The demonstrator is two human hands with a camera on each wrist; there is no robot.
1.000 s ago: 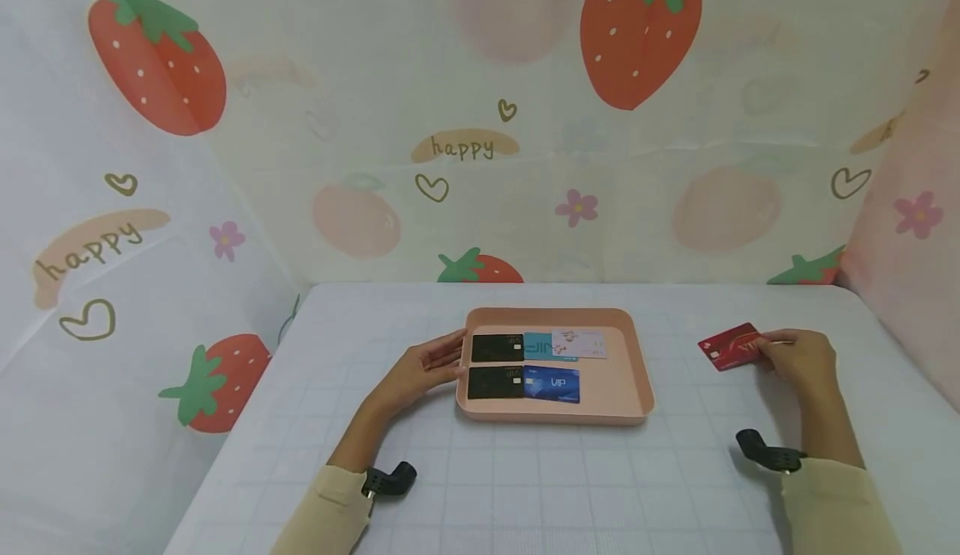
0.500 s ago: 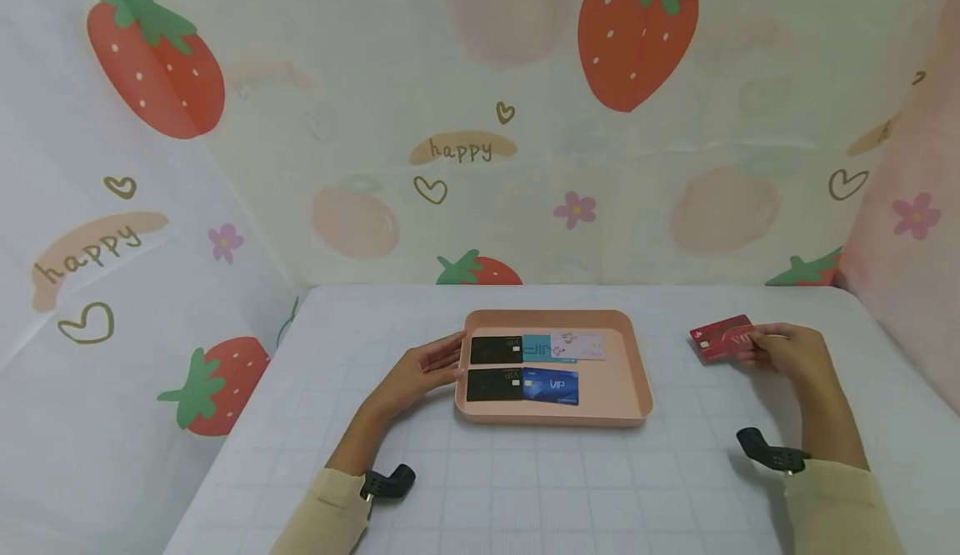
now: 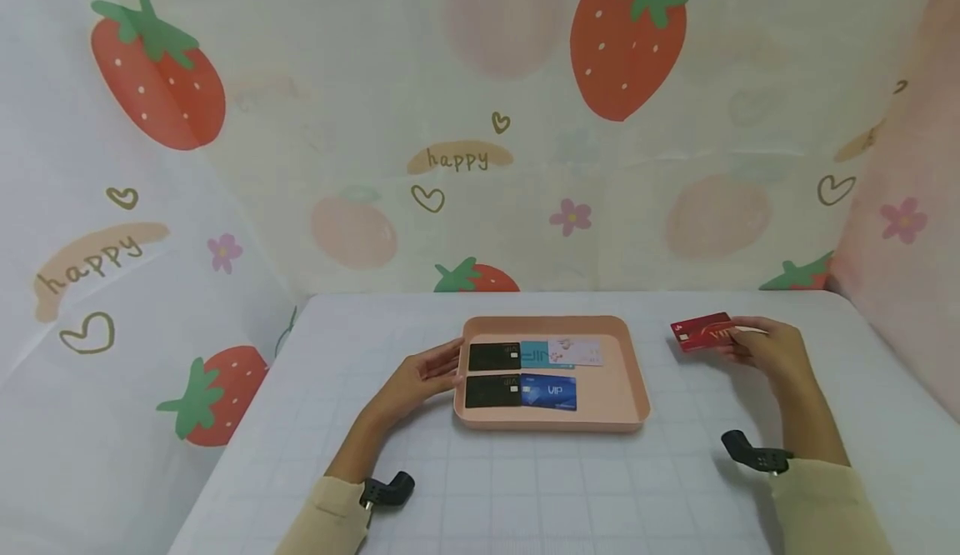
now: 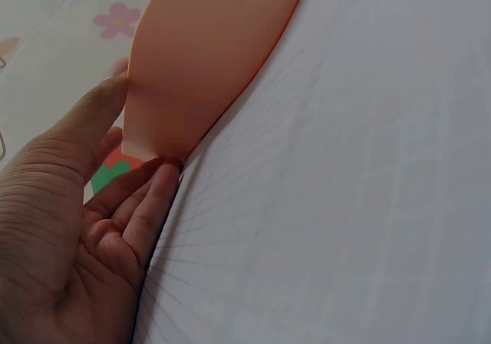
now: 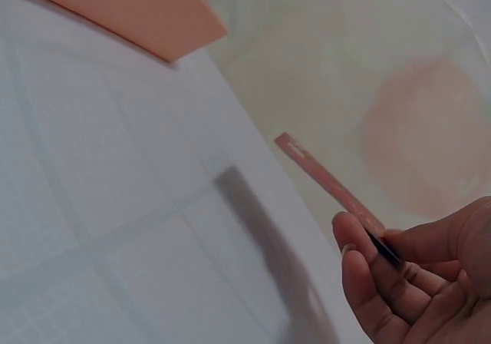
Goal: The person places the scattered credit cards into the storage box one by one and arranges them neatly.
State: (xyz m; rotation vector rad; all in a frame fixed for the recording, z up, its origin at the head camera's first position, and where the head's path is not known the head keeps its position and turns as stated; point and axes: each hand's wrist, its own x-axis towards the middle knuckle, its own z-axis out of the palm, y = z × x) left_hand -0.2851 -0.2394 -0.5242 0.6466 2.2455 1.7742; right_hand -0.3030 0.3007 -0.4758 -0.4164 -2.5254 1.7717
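My right hand point(image 3: 772, 353) pinches a red VIP card point(image 3: 701, 332) between thumb and fingers, raised above the table right of the tray. In the right wrist view the card point(image 5: 330, 181) shows nearly edge-on, its shadow below it. A shallow peach tray point(image 3: 633, 372) lies on the table. My left hand point(image 3: 412, 384) holds its left side; in the left wrist view the thumb is at the upper rim and the fingers touch the lower edge. Inside the tray are two black cards point(image 3: 491, 391), a blue VIP card point(image 3: 551, 392), and a teal card point(image 3: 534, 355) partly under a pale floral card point(image 3: 577, 352).
The white gridded tabletop point(image 3: 525, 488) ends at the back against a strawberry-print cloth point(image 3: 360, 122), which also covers both sides. Black wrist mounts point(image 3: 757, 453) sit on both forearms, by the beige sleeves point(image 3: 825, 501).
My right hand has moved left with the red card, nearer the tray, and the card has turned flatter. The left hand and the tray stay together; the head view has shifted slightly.
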